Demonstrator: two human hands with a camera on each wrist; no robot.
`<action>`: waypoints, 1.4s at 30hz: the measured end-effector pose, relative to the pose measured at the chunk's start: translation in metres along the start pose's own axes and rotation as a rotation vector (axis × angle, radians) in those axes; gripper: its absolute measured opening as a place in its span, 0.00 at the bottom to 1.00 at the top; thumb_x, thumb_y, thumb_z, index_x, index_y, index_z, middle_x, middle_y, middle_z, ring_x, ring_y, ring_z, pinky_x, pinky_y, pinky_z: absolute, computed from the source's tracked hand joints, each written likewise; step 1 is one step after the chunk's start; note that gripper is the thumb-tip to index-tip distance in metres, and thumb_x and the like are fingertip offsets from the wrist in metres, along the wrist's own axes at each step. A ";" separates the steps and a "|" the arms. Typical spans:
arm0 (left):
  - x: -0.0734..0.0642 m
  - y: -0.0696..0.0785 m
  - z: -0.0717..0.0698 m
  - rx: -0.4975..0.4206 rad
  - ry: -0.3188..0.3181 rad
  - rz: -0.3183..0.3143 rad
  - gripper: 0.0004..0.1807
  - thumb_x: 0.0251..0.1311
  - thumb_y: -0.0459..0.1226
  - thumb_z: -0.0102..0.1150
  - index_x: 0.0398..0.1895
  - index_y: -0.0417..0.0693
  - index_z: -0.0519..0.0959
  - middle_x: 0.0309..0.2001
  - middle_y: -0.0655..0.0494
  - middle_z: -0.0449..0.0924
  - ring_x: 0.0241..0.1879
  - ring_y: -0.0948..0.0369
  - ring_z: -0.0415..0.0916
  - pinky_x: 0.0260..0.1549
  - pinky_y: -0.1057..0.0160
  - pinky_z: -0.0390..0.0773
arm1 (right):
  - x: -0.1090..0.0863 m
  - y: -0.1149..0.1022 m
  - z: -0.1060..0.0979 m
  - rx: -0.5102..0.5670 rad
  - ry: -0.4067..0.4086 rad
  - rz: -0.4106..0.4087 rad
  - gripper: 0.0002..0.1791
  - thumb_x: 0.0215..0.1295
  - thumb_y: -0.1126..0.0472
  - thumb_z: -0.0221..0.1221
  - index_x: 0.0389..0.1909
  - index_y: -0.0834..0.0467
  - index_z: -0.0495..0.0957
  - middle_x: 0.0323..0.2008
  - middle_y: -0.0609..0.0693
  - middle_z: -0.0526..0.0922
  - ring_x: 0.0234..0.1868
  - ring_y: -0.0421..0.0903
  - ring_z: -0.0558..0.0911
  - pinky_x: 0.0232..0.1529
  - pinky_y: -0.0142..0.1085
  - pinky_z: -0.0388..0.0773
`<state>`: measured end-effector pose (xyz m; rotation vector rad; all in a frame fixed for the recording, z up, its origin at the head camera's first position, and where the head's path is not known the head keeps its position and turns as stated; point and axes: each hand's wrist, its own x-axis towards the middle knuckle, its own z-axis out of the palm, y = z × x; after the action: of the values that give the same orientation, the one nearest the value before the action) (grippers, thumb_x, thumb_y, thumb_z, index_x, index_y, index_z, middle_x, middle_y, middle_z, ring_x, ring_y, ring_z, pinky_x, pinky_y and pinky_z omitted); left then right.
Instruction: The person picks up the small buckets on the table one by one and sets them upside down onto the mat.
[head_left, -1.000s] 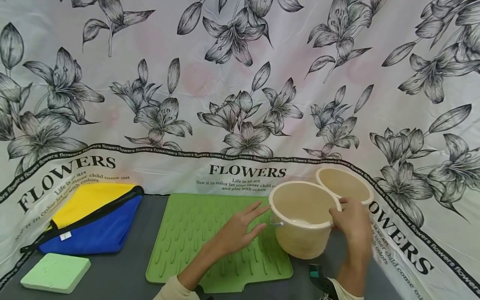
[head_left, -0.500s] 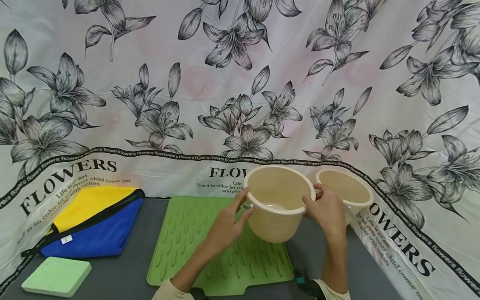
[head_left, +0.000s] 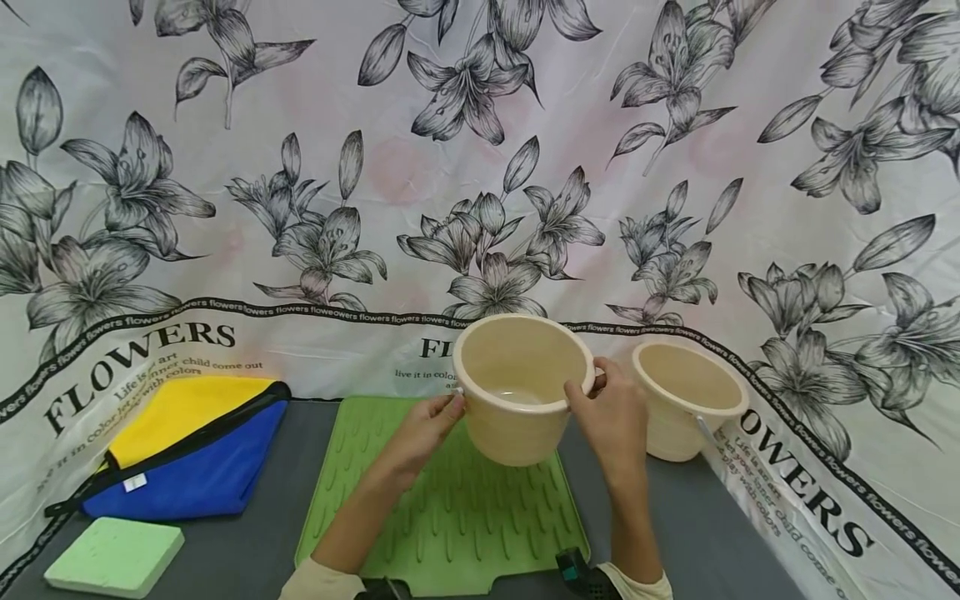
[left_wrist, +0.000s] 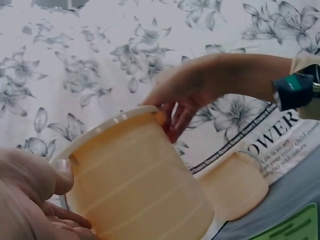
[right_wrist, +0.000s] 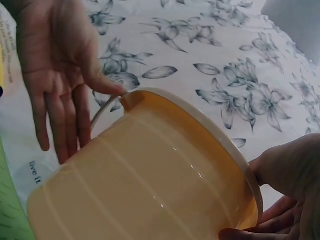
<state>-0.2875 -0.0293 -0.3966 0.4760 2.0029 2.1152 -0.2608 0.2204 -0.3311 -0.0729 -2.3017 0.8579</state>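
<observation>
A cream plastic bucket (head_left: 517,429) is held upright above the back part of a green ridged mat (head_left: 450,533). My right hand (head_left: 611,412) grips its rim on the right; in the right wrist view the thumb (right_wrist: 277,170) lies at the rim with fingers against the outer wall. My left hand (head_left: 420,437) is at the bucket's left side. Its thumb touches the rim near the wire handle (right_wrist: 102,112), while its fingers (right_wrist: 60,122) extend straight down beside the wall. The bucket's inside looks bare in the head view.
A second cream bucket (head_left: 678,437) stands at the back right, against the flower-printed cloth (head_left: 480,225). To the left lie a folded yellow and blue cloth (head_left: 183,475) and a pale green block (head_left: 112,554) on the grey table (head_left: 247,558).
The right hand has brought the bucket up and left, from beside the second bucket to over the mat. The left hand has drawn back slightly, its thumb now at the rim.
</observation>
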 end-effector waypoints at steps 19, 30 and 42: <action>-0.005 0.018 -0.027 -0.238 0.379 0.064 0.22 0.79 0.35 0.52 0.67 0.27 0.74 0.50 0.48 0.81 0.43 0.68 0.83 0.50 0.61 0.88 | -0.013 -0.030 0.028 -0.002 -0.112 -0.066 0.23 0.64 0.58 0.63 0.56 0.68 0.80 0.30 0.58 0.88 0.22 0.45 0.81 0.23 0.32 0.74; -0.004 0.023 -0.048 -0.281 0.455 0.069 0.18 0.80 0.33 0.47 0.57 0.22 0.73 0.31 0.60 0.71 0.33 0.68 0.72 0.36 0.71 0.80 | -0.008 -0.032 0.032 0.061 -0.295 -0.071 0.16 0.70 0.56 0.65 0.48 0.64 0.81 0.35 0.58 0.90 0.35 0.50 0.89 0.39 0.43 0.84; -0.008 0.026 -0.062 -0.135 0.365 0.029 0.16 0.82 0.35 0.42 0.54 0.26 0.71 0.34 0.57 0.74 0.33 0.65 0.75 0.33 0.70 0.78 | 0.029 -0.028 0.043 0.069 -0.471 -0.114 0.17 0.77 0.55 0.59 0.56 0.63 0.80 0.49 0.61 0.87 0.51 0.57 0.86 0.52 0.51 0.84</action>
<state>-0.3000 -0.0922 -0.3735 0.1004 2.0152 2.4834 -0.3049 0.1826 -0.3215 0.3203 -2.6725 0.9732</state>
